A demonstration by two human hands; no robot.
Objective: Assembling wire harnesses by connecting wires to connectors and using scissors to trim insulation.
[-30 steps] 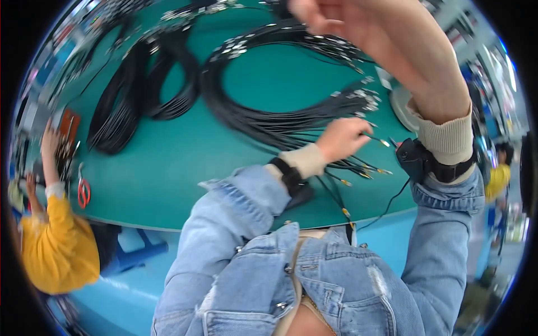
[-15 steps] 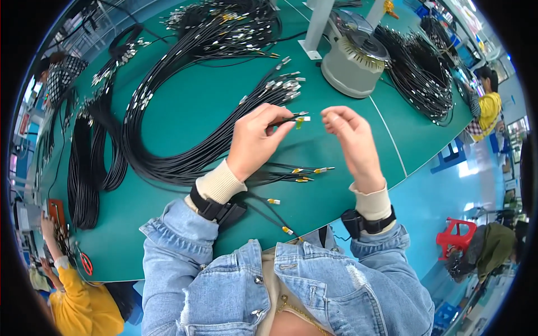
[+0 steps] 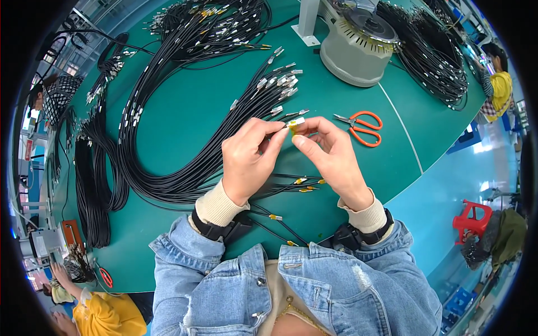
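Between thumb and fingers, my left hand (image 3: pixel 249 157) pinches the end of a thin black cable. A white tag and a bit of yellow tape (image 3: pixel 292 127) sit at that cable end. My right hand (image 3: pixel 330 159) meets it there, closed, with thumb and fingertips at the yellow tape. Beyond both hands lies a thick bundle of black cables (image 3: pixel 168 175) with silvery connector ends. Nearer to me, under my wrists, several cable ends with yellow tape (image 3: pixel 274 217) lie on the green table (image 3: pixel 185 95). Orange-handled snips (image 3: pixel 367 130) rest just right of my right hand.
A round grey machine (image 3: pixel 358 53) stands at the back right, beside a metal post (image 3: pixel 307 22). More black cable coils (image 3: pixel 428 61) lie at the far right and hanks (image 3: pixel 89 190) at the left. Co-workers sit at both sides; a red stool (image 3: pixel 472 220) stands on the floor.
My right hand has moved left to the cable end and now touches the yellow tape. The snips, hidden before, now show. The whole view has shifted slightly.
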